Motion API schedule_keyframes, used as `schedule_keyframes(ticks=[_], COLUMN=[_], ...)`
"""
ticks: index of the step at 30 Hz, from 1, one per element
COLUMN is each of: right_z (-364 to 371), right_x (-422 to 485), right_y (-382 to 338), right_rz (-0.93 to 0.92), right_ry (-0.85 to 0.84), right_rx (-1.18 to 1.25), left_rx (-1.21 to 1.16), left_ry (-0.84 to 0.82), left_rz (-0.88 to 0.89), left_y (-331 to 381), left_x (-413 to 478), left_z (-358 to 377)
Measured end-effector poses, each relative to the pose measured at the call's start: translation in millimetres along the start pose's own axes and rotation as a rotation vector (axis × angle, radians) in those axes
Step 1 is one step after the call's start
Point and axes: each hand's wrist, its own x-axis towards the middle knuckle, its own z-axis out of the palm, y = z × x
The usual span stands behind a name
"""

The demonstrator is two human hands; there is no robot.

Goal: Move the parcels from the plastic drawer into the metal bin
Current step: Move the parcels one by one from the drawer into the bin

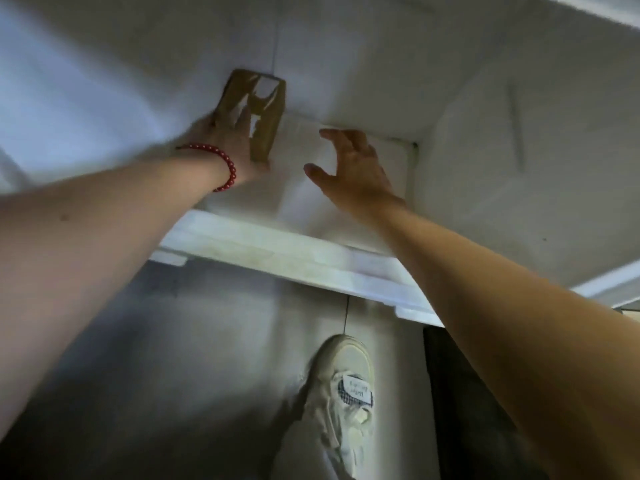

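Here's the small flat parcel wrapped in brown tape (270, 129), white patches showing through gaps in the wrapping. It's inside the white plastic drawer (277, 251), toward the back left, standing on end and tilted, top edge up near the drawer's rear wall. The left hand (225, 147) grips its lower end, fingers (242, 121) curled across the face. The picture is blurred, so whether the parcel touches the drawer floor can't be told. The drawer's thick, scuffed front rim sits nearest us.
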Motion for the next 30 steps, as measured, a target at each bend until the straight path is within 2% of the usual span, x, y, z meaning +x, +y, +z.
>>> schedule_keyframes(ticks=[2, 5, 15, 19, 23, 27, 30], right_z=[4.4, 10.4, 20.9, 16.4, 4.6, -8.8, -22.7], right_x=[7.6, 12.9, 24.3, 24.5, 10.2, -24.4, -59.6], right_y=[5.5, 9.0, 10.3, 17.5, 23.6, 21.6, 9.8], right_rz=[0.003, -0.014, 0.026, 0.139, 0.281, 0.316, 0.336], right_ry=[-0.012, -0.027, 0.006, 0.030, 0.020, 0.001, 0.050], right_rx=[0.001, -0.002, 0.104, 0.255, 0.312, 0.330, 0.487], left_rx=[0.032, 0.009, -0.178, -0.396, -0.453, -0.432, -0.406], left_ry=[-0.042, -0.049, 0.151, 0.043, 0.033, 0.069, 0.051], left_rz=[0.028, -0.037, -0.150, -0.184, -0.073, 0.043, 0.082], left_y=[0.6, 0.9, 27.3, 26.2, 26.2, 28.6, 28.4], left_x=[11.3, 23.7, 21.5, 20.3, 2.4, -31.0, -58.1], left_z=[6.4, 16.3, 12.7, 7.8, 7.2, -21.0, -51.5])
